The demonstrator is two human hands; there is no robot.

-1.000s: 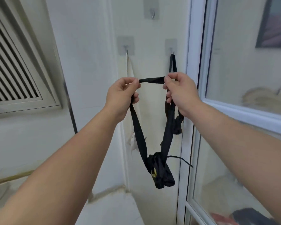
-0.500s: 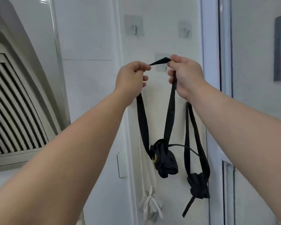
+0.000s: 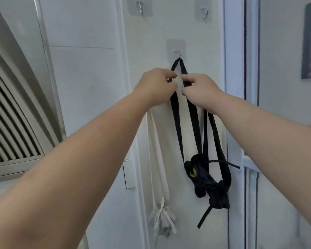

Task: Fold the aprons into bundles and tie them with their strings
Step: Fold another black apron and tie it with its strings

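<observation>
In the head view, the neck strap of the black apron bundle is pinched on either side by the left hand and the right hand, and its top is looped over the wall hook. The loop should be seated fully in the hook's bend before both pinches are eased, so that no slip is risked.
</observation>
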